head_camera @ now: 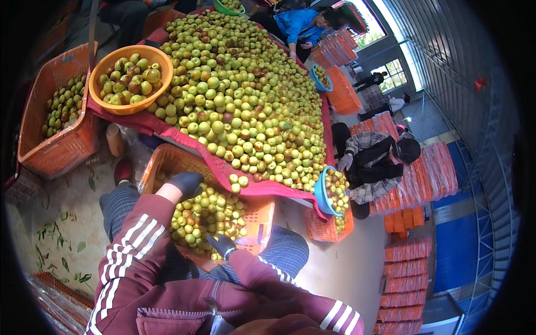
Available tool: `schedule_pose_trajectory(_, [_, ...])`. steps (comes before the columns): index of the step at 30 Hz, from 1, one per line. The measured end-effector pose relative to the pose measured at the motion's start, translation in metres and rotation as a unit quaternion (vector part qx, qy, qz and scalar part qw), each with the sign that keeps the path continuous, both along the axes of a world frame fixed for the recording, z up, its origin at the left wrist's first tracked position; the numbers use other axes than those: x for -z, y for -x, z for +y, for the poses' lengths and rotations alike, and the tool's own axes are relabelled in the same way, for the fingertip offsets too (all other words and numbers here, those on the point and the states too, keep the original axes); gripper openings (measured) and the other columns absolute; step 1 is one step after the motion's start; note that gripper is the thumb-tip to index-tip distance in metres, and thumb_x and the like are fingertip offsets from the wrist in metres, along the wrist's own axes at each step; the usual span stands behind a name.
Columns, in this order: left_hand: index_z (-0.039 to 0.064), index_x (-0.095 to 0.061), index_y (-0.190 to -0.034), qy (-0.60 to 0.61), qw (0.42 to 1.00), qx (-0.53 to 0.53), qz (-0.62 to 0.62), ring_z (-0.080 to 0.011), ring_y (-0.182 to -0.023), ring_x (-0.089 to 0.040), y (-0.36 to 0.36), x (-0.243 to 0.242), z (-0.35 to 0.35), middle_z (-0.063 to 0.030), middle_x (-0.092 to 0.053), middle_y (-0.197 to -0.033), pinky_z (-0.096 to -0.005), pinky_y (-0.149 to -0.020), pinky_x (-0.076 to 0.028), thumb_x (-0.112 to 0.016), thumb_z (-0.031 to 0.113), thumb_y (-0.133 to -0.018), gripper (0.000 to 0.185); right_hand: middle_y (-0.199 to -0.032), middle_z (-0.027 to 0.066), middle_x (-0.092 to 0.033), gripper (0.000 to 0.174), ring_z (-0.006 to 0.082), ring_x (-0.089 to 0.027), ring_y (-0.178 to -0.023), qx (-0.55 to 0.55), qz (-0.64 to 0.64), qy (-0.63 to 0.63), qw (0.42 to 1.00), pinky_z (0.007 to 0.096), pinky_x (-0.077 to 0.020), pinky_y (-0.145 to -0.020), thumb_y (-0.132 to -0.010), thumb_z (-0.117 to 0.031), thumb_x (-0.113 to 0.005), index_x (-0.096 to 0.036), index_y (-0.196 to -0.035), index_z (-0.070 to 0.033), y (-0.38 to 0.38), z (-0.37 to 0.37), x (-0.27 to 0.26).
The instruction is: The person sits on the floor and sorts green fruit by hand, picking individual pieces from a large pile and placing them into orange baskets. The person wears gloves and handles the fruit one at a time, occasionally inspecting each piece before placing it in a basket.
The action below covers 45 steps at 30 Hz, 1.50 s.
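An orange plastic crate (261,217) stands between my knees, partly filled with green and brown-blushed jujubes (197,217). Over its left part is my left hand (186,184), in a dark glove, palm side and fingertips hidden from view. My right hand (222,244), gloved too, is at the crate's near side with its fingers against the fruit; whether it grips one I cannot tell. Just beyond the crate, a large heap of jujubes (243,104) covers a table draped in red cloth (201,151). A few jujubes (238,182) lie on the cloth's near edge.
An orange basket (96,98) of browner jujubes sits at the table's left corner, beside another part-filled crate (63,153). At the right corner, a blue basket (321,194) tilts over a crate (320,228). Co-workers (372,163) sit around the table. Wrapped crates (404,276) are stacked rightward.
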State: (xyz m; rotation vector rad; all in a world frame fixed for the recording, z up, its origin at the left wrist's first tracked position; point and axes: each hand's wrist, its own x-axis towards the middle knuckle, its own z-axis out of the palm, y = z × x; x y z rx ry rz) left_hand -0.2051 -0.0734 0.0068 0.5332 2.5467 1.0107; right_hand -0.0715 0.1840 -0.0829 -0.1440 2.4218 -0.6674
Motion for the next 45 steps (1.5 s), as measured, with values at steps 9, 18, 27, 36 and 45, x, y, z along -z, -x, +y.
schedule_pose_trajectory(9, [0.005,-0.061,-0.096,-0.016,0.999,-0.001,0.032,-0.0364,-0.086,-0.058,-0.004,0.0,-0.007,-0.0193,-0.061,-0.091,-0.0411,-0.074,-0.046,-0.054,0.02,-0.076,0.025,-0.086,0.0176,-0.062,0.043,0.033,-0.059,-0.083,-0.057,-0.069,-0.102,0.991,0.0414,-0.0453,-0.071,-0.081,-0.044,-0.045,-0.062,-0.084,-0.005,-0.028,0.016,0.005])
schedule_pose_trajectory(18, [0.007,-0.059,-0.103,-0.02,0.999,-0.013,0.028,-0.0346,-0.089,-0.058,-0.011,-0.002,-0.019,-0.0173,-0.062,-0.096,-0.0392,-0.077,-0.047,-0.056,0.018,-0.077,0.028,-0.079,0.0125,-0.063,0.013,0.0242,-0.061,-0.072,-0.019,-0.063,-0.063,0.996,0.0341,-0.0486,-0.063,-0.077,-0.017,-0.056,-0.063,-0.078,-0.006,-0.025,0.024,0.045])
schedule_pose_trajectory(27, [0.005,-0.059,-0.103,-0.022,0.999,-0.021,0.024,-0.0345,-0.091,-0.058,-0.017,0.01,-0.031,-0.019,-0.061,-0.096,-0.0388,-0.078,-0.047,-0.058,0.018,-0.077,0.029,-0.067,0.0104,-0.062,0.011,0.0222,-0.061,-0.063,0.051,-0.026,-0.005,0.998,0.0337,-0.0474,-0.061,-0.078,-0.009,-0.052,-0.062,-0.076,-0.009,-0.023,0.017,0.022])
schedule_pose_trajectory(36, [0.002,-0.061,-0.091,0.017,1.0,0.006,-0.024,-0.0378,-0.078,-0.059,-0.045,0.054,-0.039,-0.023,-0.06,-0.08,-0.0417,-0.066,-0.046,-0.056,0.018,-0.075,0.024,-0.053,0.0082,-0.055,0.021,0.0177,-0.054,-0.046,0.204,0.015,0.245,0.948,0.0319,-0.043,-0.047,-0.083,-0.012,-0.043,-0.059,-0.069,-0.009,0.015,0.013,0.021])
schedule_pose_trajectory(45, [0.004,-0.059,-0.085,0.019,1.0,0.019,0.006,-0.0358,-0.077,-0.059,-0.076,0.076,-0.048,-0.0175,-0.061,-0.08,-0.039,-0.065,-0.047,-0.055,0.015,-0.077,0.014,-0.056,0.0047,-0.055,0.019,0.0121,-0.052,-0.047,0.014,0.082,0.213,0.973,0.0267,-0.0437,-0.045,-0.077,0.001,-0.039,-0.057,-0.072,-0.005,0.111,0.056,-0.094])
